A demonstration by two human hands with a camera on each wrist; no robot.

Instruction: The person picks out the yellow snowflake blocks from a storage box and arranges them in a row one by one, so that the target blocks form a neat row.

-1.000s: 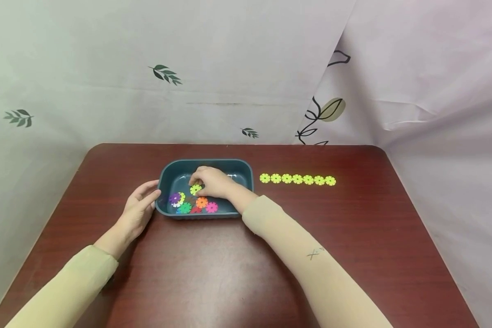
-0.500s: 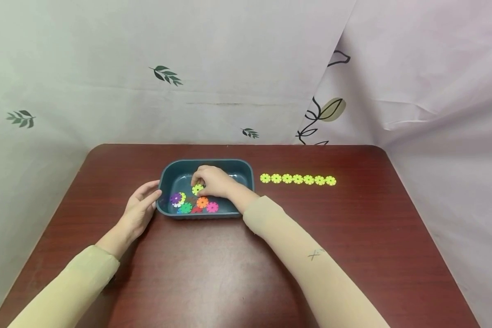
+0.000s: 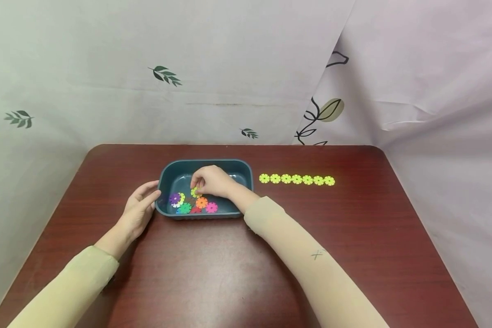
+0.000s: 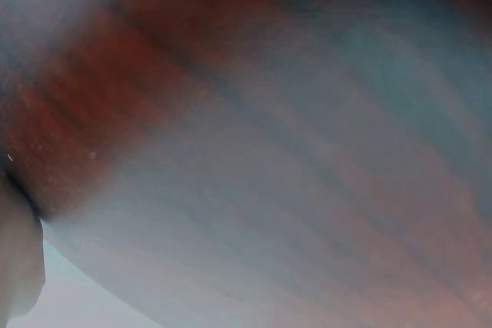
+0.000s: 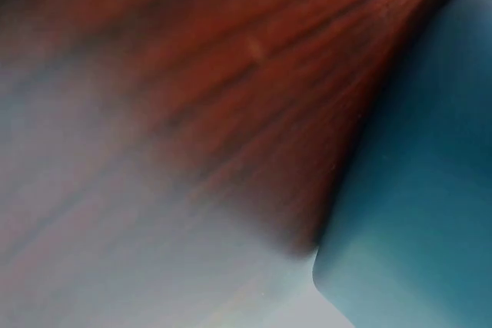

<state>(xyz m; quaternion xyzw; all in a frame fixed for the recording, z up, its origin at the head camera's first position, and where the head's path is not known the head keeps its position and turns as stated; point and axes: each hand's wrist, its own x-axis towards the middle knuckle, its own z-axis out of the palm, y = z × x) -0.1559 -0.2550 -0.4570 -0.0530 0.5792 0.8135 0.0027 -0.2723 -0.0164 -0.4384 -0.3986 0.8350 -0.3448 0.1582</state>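
Note:
In the head view, my left hand (image 3: 136,211) holds the left end of a dark teal plastic bin (image 3: 208,216), thumb at the rim and fingers along the outer wall. My right hand (image 3: 214,180) reaches down into the bin and pinches a yellow snowflake disc (image 3: 195,193), partly covered by the fingertips. Nearby in the bin lie loose discs: purple (image 3: 175,199), green (image 3: 184,208), orange (image 3: 202,202) and pink (image 3: 211,207), with others partly hidden. The right wrist view shows the bin wall (image 5: 419,182) up close, but no fingers.
Right of the bin, several yellow discs (image 3: 297,179) lie in a straight row on the reddish-brown table (image 3: 213,269). A pale leaf-patterned cloth (image 3: 213,73) hangs behind the table. Most of the left wrist view is blurred tabletop (image 4: 100,113).
The right fingers have closed in over the yellow disc, covering more of it than before. My left hand stays at the bin, and the row of discs is unchanged.

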